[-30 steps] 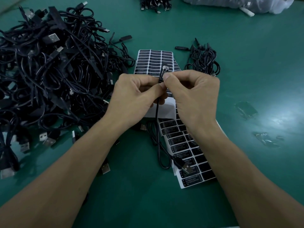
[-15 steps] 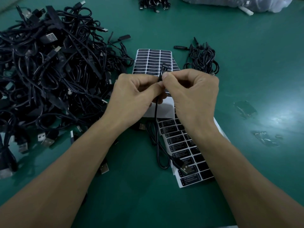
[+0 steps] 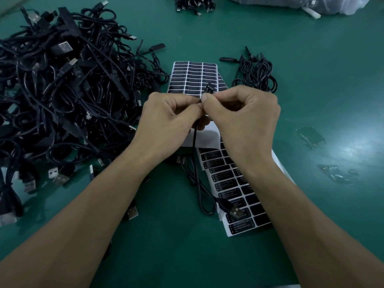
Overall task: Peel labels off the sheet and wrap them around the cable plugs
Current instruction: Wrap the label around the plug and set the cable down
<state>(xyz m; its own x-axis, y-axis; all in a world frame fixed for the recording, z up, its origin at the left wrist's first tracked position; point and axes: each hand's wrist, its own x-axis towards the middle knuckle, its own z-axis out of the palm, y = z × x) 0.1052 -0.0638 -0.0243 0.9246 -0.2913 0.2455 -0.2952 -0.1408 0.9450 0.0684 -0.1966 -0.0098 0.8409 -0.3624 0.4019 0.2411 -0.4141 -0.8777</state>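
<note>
Above the label sheet (image 3: 193, 75), your left hand (image 3: 166, 121) and right hand (image 3: 243, 121) both pinch the cable plug (image 3: 208, 89), fingers curled, likely pressing a label tight

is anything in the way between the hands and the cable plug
Nothing visible does. The left hand and the right hand both pinch the cable just below its small plug, which sticks up above the fingers over the far label sheet. Whether a label sits under the fingers is hidden.
</note>
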